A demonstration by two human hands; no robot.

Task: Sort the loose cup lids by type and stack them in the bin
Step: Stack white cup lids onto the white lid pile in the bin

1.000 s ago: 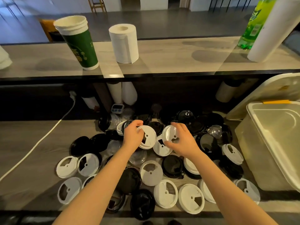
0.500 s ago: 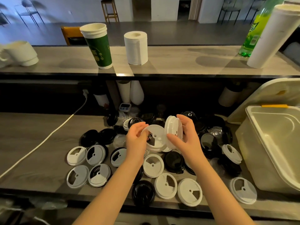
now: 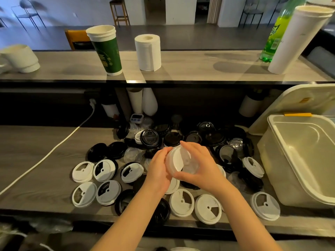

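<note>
Both hands meet above the middle of a pile of cup lids. My left hand [image 3: 159, 169] and my right hand [image 3: 199, 167] hold white lids [image 3: 178, 160] pressed together between them, tilted on edge. Loose white lids [image 3: 181, 202] lie flat along the counter's front, black lids [image 3: 149, 138] crowd the back, and a few clear lids [image 3: 236, 144] sit among them. The cream plastic bin [image 3: 282, 171] stands at the right, with nothing visible inside.
The bin's cover [image 3: 293, 102] leans behind the bin. A white cable [image 3: 54, 151] crosses the counter at the left. On the upper shelf stand a green cup [image 3: 107, 51], a paper roll [image 3: 148, 51], a tall white cup [image 3: 299, 38] and a green bottle [image 3: 275, 31].
Each hand picked a white lid off the pile, lifted it, and the two hands came together, so the lids now sit pressed against each other.
</note>
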